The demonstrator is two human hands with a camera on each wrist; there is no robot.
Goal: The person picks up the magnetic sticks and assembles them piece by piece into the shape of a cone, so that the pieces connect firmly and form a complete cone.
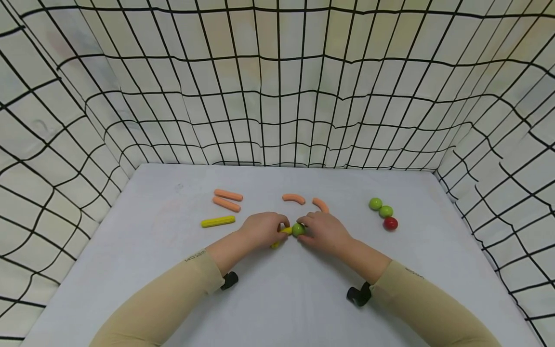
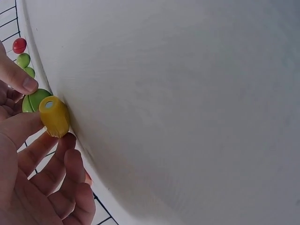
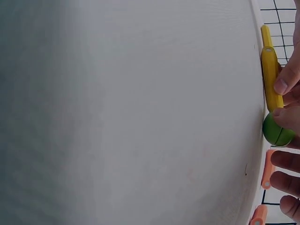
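Note:
My left hand point(image 1: 264, 229) pinches a yellow stick point(image 3: 270, 77) between thumb and fingers near the middle of the table. In the left wrist view the near end of the stick point(image 2: 55, 117) shows a small pale disc. My right hand point(image 1: 326, 232) holds a green ball point(image 1: 298, 229) with a seam around it, thumb on one side and fingers on the other. The far end of the stick meets the ball, so they form one line. In the right wrist view the right thumb lies across the spot where stick and green ball point(image 3: 276, 132) come together.
On the left lie two orange sticks point(image 1: 227, 204) and another yellow stick point(image 1: 218, 221). Two curved orange pieces point(image 1: 294, 198) lie beyond the hands. At the right, two green balls point(image 1: 376, 204) and a red ball point(image 1: 390, 223) sit in a row. Black netting point(image 1: 277, 91) surrounds the white table point(image 1: 286, 308).

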